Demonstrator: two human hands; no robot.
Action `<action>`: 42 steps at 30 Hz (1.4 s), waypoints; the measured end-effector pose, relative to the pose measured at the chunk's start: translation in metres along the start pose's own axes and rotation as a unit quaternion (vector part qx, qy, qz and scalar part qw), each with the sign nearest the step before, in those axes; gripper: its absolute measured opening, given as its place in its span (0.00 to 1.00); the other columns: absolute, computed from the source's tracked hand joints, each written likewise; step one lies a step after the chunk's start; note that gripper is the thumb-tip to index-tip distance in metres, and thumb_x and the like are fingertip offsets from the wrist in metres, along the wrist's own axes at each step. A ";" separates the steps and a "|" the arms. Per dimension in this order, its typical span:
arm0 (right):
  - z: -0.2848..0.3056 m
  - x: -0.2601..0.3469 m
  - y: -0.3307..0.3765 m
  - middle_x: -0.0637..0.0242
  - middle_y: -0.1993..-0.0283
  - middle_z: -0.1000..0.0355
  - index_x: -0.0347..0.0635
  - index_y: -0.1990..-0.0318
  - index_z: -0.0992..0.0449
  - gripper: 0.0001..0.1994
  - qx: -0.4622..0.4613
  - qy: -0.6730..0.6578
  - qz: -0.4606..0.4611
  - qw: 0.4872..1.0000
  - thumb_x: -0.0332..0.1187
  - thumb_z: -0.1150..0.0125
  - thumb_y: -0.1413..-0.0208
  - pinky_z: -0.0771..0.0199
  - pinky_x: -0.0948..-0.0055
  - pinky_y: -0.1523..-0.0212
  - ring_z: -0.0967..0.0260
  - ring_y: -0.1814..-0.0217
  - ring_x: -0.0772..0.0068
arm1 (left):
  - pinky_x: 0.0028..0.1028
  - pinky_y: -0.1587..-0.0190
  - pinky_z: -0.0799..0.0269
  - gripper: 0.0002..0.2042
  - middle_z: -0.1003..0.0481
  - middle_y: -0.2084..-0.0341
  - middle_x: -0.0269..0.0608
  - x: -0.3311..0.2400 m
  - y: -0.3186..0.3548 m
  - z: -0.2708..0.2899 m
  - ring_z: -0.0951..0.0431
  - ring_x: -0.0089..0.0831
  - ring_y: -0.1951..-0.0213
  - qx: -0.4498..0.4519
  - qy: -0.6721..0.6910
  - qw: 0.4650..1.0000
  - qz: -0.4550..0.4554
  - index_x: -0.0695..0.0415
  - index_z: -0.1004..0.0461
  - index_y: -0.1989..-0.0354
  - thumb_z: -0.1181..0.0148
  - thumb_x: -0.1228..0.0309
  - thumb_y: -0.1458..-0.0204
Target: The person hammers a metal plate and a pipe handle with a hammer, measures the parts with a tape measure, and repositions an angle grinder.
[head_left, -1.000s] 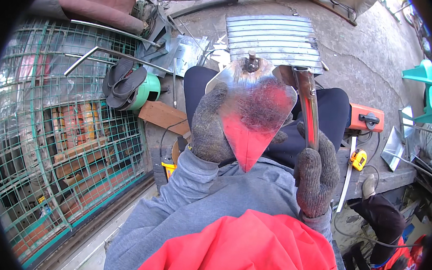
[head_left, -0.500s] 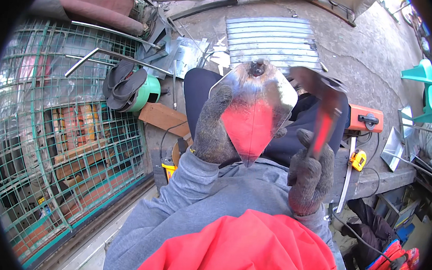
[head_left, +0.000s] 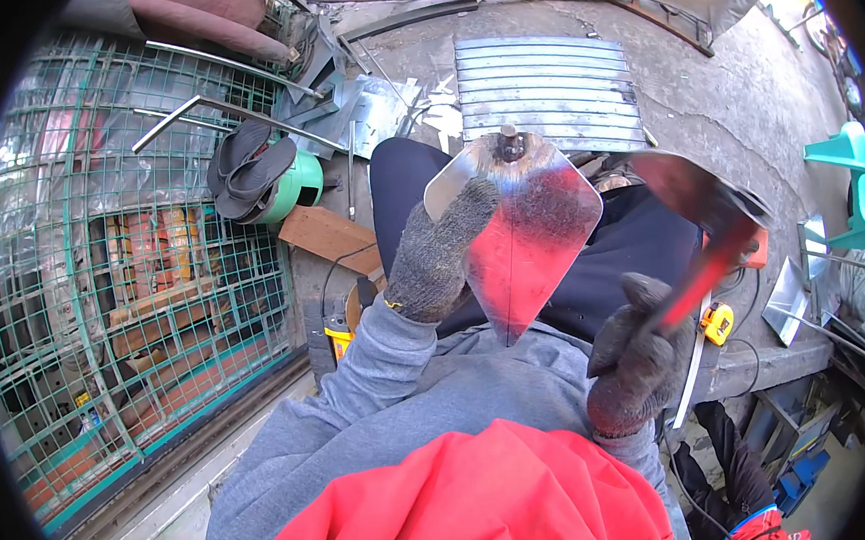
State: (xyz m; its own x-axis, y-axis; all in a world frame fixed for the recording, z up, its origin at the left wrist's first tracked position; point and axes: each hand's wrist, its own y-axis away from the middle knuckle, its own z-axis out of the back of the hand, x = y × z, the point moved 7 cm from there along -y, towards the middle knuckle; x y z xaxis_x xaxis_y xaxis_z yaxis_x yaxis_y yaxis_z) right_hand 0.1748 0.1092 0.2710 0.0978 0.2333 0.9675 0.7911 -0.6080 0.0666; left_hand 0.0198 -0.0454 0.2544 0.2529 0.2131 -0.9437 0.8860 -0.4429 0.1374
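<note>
A shiny, pointed, diamond-shaped trowel blade (head_left: 540, 232) is held up before my torso, its tip toward me. A short stub with a dark, scorched weld spot stands at its far end, and the blade reflects red. My left hand (head_left: 439, 250), in a dark knitted glove, grips its left edge, thumb on the face. In my gloved right hand (head_left: 640, 353) is a hammer (head_left: 728, 236) with a red handle, blurred by motion. Its dark head is off to the right of the blade, touching nothing.
A ribbed metal sheet (head_left: 550, 90) lies on the concrete ahead. Green wire mesh (head_left: 80, 296) lines the left, near sandals (head_left: 249, 172) on a green round object. A yellow tape measure (head_left: 717, 323), an orange box (head_left: 757, 249) and a turquoise chair (head_left: 859, 190) are at right; another person (head_left: 746, 523) is lower right.
The hammer and my right hand have swung to the right, away from the blade. The blade has shifted slightly right and tilted, and my left hand has moved a little with it.
</note>
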 end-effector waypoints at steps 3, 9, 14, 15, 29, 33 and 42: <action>-0.009 0.010 -0.004 0.58 0.58 0.21 0.31 0.46 0.27 0.17 0.043 0.106 0.048 0.992 0.37 0.50 0.30 0.34 0.78 0.76 0.32 0.76 0.79 | 0.28 0.45 0.27 0.25 0.24 0.47 0.44 -0.002 0.000 0.002 0.23 0.28 0.46 0.017 -0.070 0.997 -0.004 0.63 0.36 0.34 0.49 0.59 0.32; -0.011 0.004 -0.009 0.63 0.66 0.22 0.32 0.47 0.26 0.14 0.081 0.167 -0.047 0.981 0.34 0.46 0.32 0.26 0.74 0.68 0.26 0.72 0.74 | 0.28 0.47 0.26 0.27 0.24 0.47 0.44 -0.001 0.002 -0.006 0.22 0.30 0.48 0.027 -0.053 0.998 0.014 0.63 0.35 0.34 0.47 0.56 0.33; -0.016 0.006 -0.016 0.79 0.78 0.38 0.35 0.48 0.26 0.18 0.087 0.262 0.010 0.961 0.42 0.50 0.30 0.47 0.83 0.77 0.44 0.79 0.89 | 0.28 0.43 0.29 0.27 0.25 0.46 0.44 0.001 0.001 -0.006 0.24 0.28 0.46 0.066 -0.046 0.997 -0.014 0.65 0.36 0.34 0.47 0.57 0.33; -0.018 0.005 -0.017 0.79 0.78 0.38 0.36 0.48 0.26 0.18 0.107 0.271 -0.006 0.957 0.43 0.49 0.30 0.47 0.83 0.77 0.44 0.79 0.89 | 0.28 0.41 0.30 0.27 0.25 0.45 0.44 0.010 0.003 0.000 0.25 0.28 0.45 0.032 -0.021 0.999 0.010 0.65 0.37 0.34 0.47 0.58 0.33; -0.012 0.013 -0.019 0.66 0.67 0.25 0.36 0.46 0.25 0.14 0.078 0.231 -0.021 0.970 0.35 0.46 0.32 0.33 0.77 0.68 0.31 0.69 0.81 | 0.32 0.36 0.34 0.28 0.32 0.39 0.46 0.017 0.002 0.001 0.30 0.34 0.38 0.041 -0.002 0.997 0.062 0.63 0.45 0.29 0.49 0.62 0.33; -0.015 0.005 -0.019 0.56 0.59 0.19 0.34 0.46 0.25 0.13 0.106 0.260 -0.063 0.958 0.31 0.45 0.33 0.24 0.72 0.61 0.22 0.61 0.74 | 0.30 0.41 0.31 0.26 0.28 0.44 0.44 0.024 0.001 0.009 0.27 0.30 0.44 0.022 -0.044 0.998 0.033 0.63 0.41 0.32 0.48 0.62 0.33; -0.014 -0.010 -0.015 0.55 0.61 0.20 0.33 0.47 0.25 0.13 0.080 0.218 -0.052 0.971 0.32 0.44 0.33 0.24 0.71 0.64 0.22 0.64 0.73 | 0.28 0.45 0.28 0.23 0.24 0.48 0.42 0.011 0.000 0.014 0.24 0.27 0.48 -0.001 0.000 1.000 0.021 0.65 0.35 0.35 0.45 0.63 0.34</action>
State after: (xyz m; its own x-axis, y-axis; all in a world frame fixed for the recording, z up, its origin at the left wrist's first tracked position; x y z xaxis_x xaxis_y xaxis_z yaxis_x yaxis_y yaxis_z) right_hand 0.1535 0.1054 0.2635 -0.2248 -0.0775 0.9713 0.8702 -0.4646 0.1643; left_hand 0.0169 -0.0550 0.2395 0.2893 0.1946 -0.9373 0.8755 -0.4498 0.1768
